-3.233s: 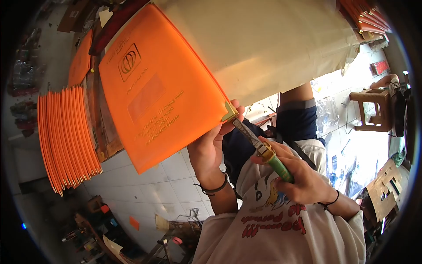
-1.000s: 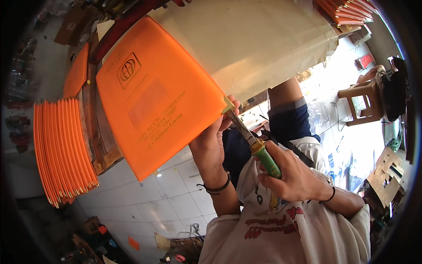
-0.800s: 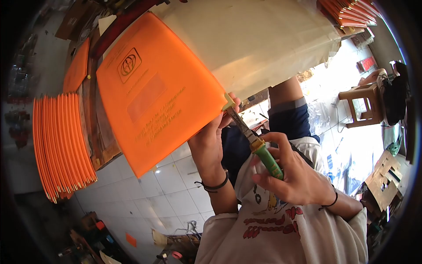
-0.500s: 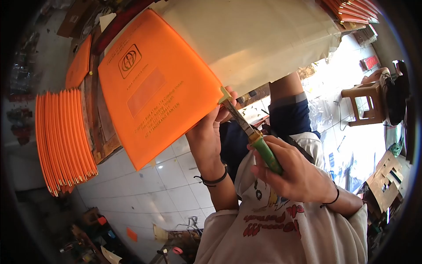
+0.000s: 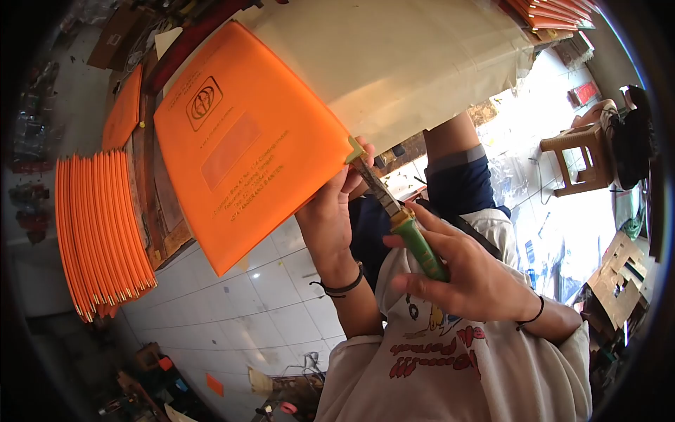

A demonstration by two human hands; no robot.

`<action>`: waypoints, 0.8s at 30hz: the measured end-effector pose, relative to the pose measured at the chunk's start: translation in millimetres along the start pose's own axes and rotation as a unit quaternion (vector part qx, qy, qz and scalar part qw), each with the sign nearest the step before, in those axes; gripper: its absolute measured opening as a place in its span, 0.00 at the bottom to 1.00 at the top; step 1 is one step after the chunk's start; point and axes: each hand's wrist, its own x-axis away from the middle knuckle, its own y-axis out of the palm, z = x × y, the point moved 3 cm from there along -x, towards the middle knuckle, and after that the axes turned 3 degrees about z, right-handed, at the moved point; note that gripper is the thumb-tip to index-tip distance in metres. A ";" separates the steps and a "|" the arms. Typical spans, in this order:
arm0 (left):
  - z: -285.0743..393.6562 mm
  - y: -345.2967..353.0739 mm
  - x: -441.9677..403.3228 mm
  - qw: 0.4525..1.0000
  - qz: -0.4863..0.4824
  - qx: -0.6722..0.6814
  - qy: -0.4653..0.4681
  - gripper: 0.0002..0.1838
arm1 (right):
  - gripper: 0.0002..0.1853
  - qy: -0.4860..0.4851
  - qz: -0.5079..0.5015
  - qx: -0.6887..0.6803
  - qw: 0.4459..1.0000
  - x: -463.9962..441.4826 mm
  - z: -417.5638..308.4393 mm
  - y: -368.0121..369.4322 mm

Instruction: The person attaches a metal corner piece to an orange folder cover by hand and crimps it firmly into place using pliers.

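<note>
An orange folder [image 5: 253, 141] with printed text and a round emblem lies over the table edge, one corner towards me. My left hand [image 5: 330, 218] grips that corner from beneath, its fingertips showing beyond the edge. On the corner sits a gold-coloured metal corner piece [image 5: 356, 150]. My right hand [image 5: 474, 274] holds a tool [image 5: 422, 250] with a green handle and a flat metal shaft, its fingers stretched loosely along the handle. The tool's tip is at the corner piece; whether it touches is too small to tell.
A row of many orange folders [image 5: 102, 235] stands at the left, with another orange folder [image 5: 123, 109] behind it. Pale sheeting [image 5: 394, 63] covers the table. More orange folders [image 5: 555, 13] lie at the upper right. A brown stool [image 5: 580, 158] stands at the right, beside part of another person [image 5: 598, 112].
My right hand's fingers have stretched out and loosened around the handle. The tool and the folder corner have shifted slightly left in view. My left hand keeps its grip.
</note>
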 end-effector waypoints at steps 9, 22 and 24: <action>-0.2 -3.3 -0.6 1.000 -0.013 0.013 -0.002 0.15 | 0.23 -0.033 0.088 0.262 0.961 2.6 -10.9 -2.5; -1.7 -6.6 -1.0 1.000 -0.025 -0.015 0.010 0.15 | 0.18 0.068 0.098 0.263 0.957 -1.3 -19.2 -2.2; -2.5 -7.3 -2.0 0.999 -0.025 -0.017 0.017 0.15 | 0.19 0.084 0.086 0.264 0.957 1.2 -17.4 -6.8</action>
